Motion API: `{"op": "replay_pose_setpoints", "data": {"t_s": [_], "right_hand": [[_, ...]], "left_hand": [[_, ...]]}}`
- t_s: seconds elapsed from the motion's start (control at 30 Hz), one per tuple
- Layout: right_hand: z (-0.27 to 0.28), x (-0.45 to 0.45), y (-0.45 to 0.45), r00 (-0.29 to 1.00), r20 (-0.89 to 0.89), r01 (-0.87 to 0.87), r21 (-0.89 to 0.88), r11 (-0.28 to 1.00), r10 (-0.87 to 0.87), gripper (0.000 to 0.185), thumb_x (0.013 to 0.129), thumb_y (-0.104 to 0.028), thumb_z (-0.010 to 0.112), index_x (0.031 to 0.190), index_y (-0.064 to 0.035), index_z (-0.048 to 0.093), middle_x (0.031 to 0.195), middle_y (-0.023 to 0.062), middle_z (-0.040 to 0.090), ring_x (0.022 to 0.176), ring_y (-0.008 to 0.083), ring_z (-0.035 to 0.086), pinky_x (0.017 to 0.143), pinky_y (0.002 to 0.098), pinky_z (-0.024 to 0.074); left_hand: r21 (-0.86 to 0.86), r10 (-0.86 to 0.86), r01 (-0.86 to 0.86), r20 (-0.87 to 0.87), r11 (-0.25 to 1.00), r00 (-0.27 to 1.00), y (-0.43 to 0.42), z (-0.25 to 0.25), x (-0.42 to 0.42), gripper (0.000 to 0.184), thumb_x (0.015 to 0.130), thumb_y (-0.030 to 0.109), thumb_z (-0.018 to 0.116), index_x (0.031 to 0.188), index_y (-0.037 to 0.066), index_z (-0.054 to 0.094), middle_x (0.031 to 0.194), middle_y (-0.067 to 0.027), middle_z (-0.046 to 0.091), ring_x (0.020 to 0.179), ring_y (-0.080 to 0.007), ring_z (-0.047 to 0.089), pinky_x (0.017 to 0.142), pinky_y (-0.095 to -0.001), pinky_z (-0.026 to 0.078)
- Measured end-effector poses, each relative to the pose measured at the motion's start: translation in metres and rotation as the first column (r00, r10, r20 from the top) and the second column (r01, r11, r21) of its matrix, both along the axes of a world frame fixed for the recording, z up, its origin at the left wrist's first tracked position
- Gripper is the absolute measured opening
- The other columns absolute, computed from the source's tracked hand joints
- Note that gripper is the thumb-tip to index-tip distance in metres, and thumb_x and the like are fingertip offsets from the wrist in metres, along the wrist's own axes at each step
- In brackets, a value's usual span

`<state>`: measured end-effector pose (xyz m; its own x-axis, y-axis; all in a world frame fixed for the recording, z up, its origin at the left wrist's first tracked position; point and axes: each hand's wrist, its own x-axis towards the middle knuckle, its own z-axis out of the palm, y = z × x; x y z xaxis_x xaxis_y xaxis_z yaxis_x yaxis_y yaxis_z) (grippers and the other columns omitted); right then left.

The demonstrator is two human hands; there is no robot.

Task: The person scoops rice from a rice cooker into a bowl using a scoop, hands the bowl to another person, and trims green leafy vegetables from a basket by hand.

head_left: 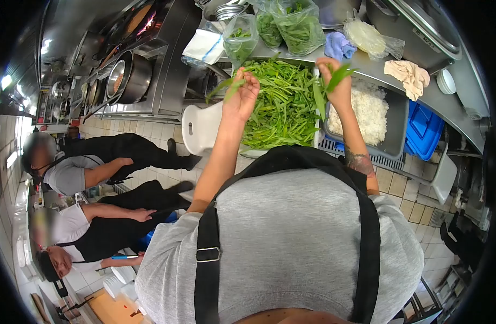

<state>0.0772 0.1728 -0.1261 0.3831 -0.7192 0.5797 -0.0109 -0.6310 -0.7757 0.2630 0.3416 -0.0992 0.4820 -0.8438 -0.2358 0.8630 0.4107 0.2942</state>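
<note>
Long-leaved green vegetables (283,102), with cut stems and leaves, fill a white container in front of me. My left hand (243,96) is over the container's left edge, fingers curled in a pinch on a slightly blurred sprig of greens (221,89). On the other side, my right hand (337,83) is closed round a leafy green stalk (341,74); its leaves stick out above and below the fist. A grey tub (402,121) of white rice-like food (361,116) lies under my right forearm.
Clear bags of greens (296,29), a purple cloth (340,46) and a beige cloth (407,78) lie on the metal counter. Blue lids (423,129) are at right. A large pot (137,78) sits on the stove at left. Several people in aprons (115,227) stand at left.
</note>
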Motion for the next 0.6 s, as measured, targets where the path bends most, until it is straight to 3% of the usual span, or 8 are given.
{"op": "replay_pose_setpoints", "data": {"t_s": [0.1,0.13,0.27,0.37,0.4,0.47,0.53,0.6], "right_hand": [[0.0,-0.002,0.008,0.962,-0.235,-0.134,0.024,0.991,0.136,0.012,0.087,-0.012,0.057,0.096,-0.0039,0.058,0.077,0.0094,0.065,0.07,0.0225,0.063,0.068,0.0293,0.0482],[0.0,-0.004,0.009,0.933,-0.277,-0.201,0.132,0.971,0.231,0.014,0.085,-0.011,0.057,0.098,-0.0077,0.057,0.086,0.016,0.062,0.08,0.0326,0.06,0.068,0.0371,0.0465],[0.006,0.003,0.015,0.956,-0.241,-0.173,0.009,0.985,0.17,0.016,0.086,-0.014,0.057,0.099,-0.0059,0.055,0.077,0.0163,0.061,0.07,0.0322,0.059,0.064,0.0364,0.0447],[0.005,0.01,0.016,0.96,-0.186,-0.153,0.281,0.948,0.21,0.017,0.085,-0.017,0.058,0.097,-0.0054,0.055,0.068,0.0126,0.057,0.059,0.0232,0.054,0.058,0.0316,0.0415],[0.005,0.013,0.017,0.95,-0.149,-0.208,0.356,0.911,0.275,0.02,0.084,-0.021,0.061,0.096,-0.0048,0.059,0.062,0.0066,0.052,0.053,0.013,0.045,0.053,0.027,0.0368],[0.006,0.017,0.024,0.919,-0.096,-0.306,0.435,0.847,0.382,0.022,0.083,-0.022,0.062,0.096,-0.0048,0.061,0.061,0.0043,0.051,0.052,0.01,0.043,0.05,0.026,0.0353],[0.01,0.023,0.034,0.877,-0.045,-0.411,0.441,0.797,0.478,0.024,0.08,-0.023,0.064,0.093,-0.0026,0.065,0.059,0.0056,0.051,0.05,0.0081,0.042,0.047,0.0253,0.034],[0.012,0.02,0.039,0.829,-0.245,-0.385,0.401,0.832,0.502,0.021,0.079,-0.02,0.064,0.09,-0.0017,0.066,0.061,0.0094,0.054,0.049,0.0122,0.045,0.048,0.0268,0.0365]], "left_hand": [[-0.044,-0.038,0.035,-0.082,0.998,0.996,0.0,0.001,-0.002,0.013,0.088,0.008,0.057,0.1,0.005,0.053,0.085,-0.0052,0.056,0.078,-0.0162,0.054,0.074,-0.0292,0.049],[-0.05,-0.052,0.048,-0.087,0.998,0.995,-0.001,0.002,-0.004,0.014,0.088,0.007,0.057,0.1,0.005,0.053,0.084,-0.0053,0.056,0.078,-0.016,0.054,0.074,-0.0295,0.049],[0.054,-0.021,0.02,0.01,0.998,1.0,-0.002,-0.007,-0.005,0.012,0.087,0.003,0.055,0.099,0.002,0.051,0.09,-0.0067,0.054,0.082,-0.0152,0.054,0.074,-0.03,0.047],[0.149,-0.033,-0.003,0.239,0.989,0.971,-0.001,-0.011,-0.009,0.013,0.086,0.003,0.057,0.098,0.002,0.053,0.089,-0.0058,0.055,0.079,-0.0134,0.054,0.07,-0.0275,0.047],[0.208,-0.04,-0.042,0.374,0.977,0.927,0.0,-0.002,-0.022,0.012,0.086,0.005,0.058,0.097,0.001,0.055,0.085,-0.0052,0.057,0.075,-0.0126,0.056,0.067,-0.0259,0.048],[0.355,-0.138,-0.149,0.667,0.923,0.732,-0.003,-0.006,-0.03,0.011,0.085,0.004,0.06,0.094,-0.001,0.058,0.079,-0.0046,0.06,0.065,-0.0098,0.057,0.061,-0.0216,0.047],[0.339,-0.194,-0.163,0.802,0.926,0.565,-0.004,-0.007,-0.04,0.01,0.084,0.003,0.06,0.093,-0.002,0.059,0.08,-0.0051,0.061,0.065,-0.0092,0.057,0.061,-0.0207,0.047],[0.311,-0.199,-0.192,0.871,0.931,0.449,-0.005,-0.009,-0.05,0.009,0.084,0.0,0.059,0.092,-0.003,0.06,0.081,-0.006,0.063,0.066,-0.0087,0.058,0.06,-0.0205,0.047]]}}
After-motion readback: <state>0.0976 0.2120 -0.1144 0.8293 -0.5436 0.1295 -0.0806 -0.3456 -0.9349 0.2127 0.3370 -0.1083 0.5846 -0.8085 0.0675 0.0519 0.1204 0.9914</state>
